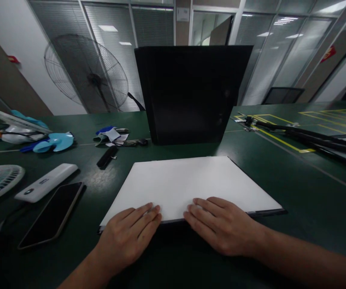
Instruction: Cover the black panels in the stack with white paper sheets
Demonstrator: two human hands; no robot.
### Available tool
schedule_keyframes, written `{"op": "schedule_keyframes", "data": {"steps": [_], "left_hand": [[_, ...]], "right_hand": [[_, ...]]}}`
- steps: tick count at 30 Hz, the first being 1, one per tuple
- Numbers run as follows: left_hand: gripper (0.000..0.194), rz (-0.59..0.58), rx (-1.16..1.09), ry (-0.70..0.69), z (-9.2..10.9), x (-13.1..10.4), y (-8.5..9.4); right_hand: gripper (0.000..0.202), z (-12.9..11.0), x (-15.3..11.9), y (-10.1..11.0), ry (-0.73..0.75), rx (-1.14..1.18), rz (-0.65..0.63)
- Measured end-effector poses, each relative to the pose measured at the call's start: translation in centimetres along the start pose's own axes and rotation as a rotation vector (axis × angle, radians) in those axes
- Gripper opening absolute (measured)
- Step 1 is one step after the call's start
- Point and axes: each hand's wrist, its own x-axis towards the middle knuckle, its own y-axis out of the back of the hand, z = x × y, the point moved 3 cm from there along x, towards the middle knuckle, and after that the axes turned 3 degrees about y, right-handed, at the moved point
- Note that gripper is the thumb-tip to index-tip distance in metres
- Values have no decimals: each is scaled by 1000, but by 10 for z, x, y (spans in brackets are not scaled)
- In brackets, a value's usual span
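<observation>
A flat white panel [185, 180] with dark edges lies on the dark green table in front of me. My left hand [132, 230] rests on its near edge, left of the middle, fingers stretched out and lying flat. On the same edge, farther right, my right hand [216, 224] also lies with fingers extended over the white surface. A gap separates the two sets of fingertips. Neither hand grips anything that I can see. Both thumbs are hidden below the hands.
Behind the panel stands a large black board [192, 94]. To the left are a smartphone [52, 214], a white power bank [48, 182], a light-blue fan blade [55, 141] and a white fan grille [0, 180]. Black rods [305, 134] lie on the right, near yellow tape lines [281, 138].
</observation>
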Motion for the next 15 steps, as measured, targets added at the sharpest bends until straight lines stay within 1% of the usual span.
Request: {"op": "schedule_keyframes", "data": {"steps": [2,4,5,7,10,12,15], "left_hand": [[25,37,-9,25,0,-4,-3],[25,63,-20,38,1,-9,-5],[25,64,-27,39,1,-12,-7],[25,57,-40,33,2,-15,-8],[25,52,-66,8,5,-15,-11],[25,49,-100,-24,9,-10,-16],[24,70,-169,-90,18,7,-29]], "right_hand": [[42,8,-25,-1,-88,-27,-118],[49,17,-59,3,-194,-80,-237],[51,21,-77,7,-235,-109,-266],[56,27,-109,21,-263,-140,-244],[57,25,-143,46,-225,-137,-163],[53,16,-159,61,-190,-156,-146],[50,-7,-186,83,-144,-205,-149]]}}
